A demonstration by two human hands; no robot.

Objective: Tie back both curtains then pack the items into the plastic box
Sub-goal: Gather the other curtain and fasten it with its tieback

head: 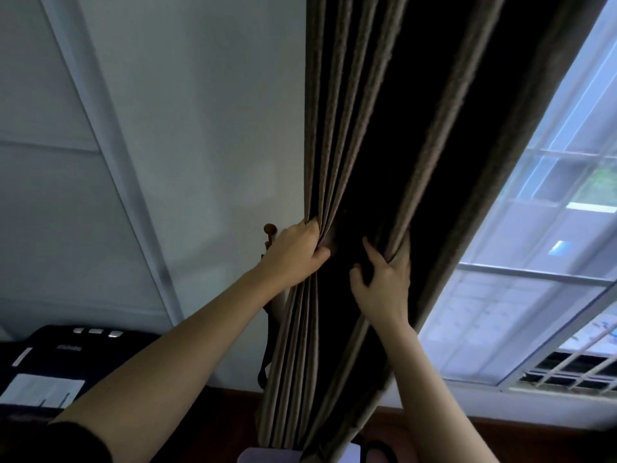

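— Where are your hands now?
— Both are near the centre of the frame. My left hand (295, 253) has its fingers curled around the left bunch of pleats, and the thumb presses the folds from the front. My right hand (384, 282) pinches the right edge of the cloth, with the fingers bent around it and only a little apart.

— And the curtain itself?
— The curtain (354, 128) hangs from the top of the frame down to the bottom centre, gathered between my 2 hands. I judge it soft but thick and rather heavy, so it may slide out of a weak grip. It is better to take all the pleats together at this height, not only 1 fold.

— What is behind it?
— Just left of my left hand a wooden hook (269, 229) stands out from the wall (200, 128). A dark strap (266, 349) hangs under it, and I think this is the tieback. At the right of the frame is the window (541, 248). I cannot pick out the plastic box with certainty.
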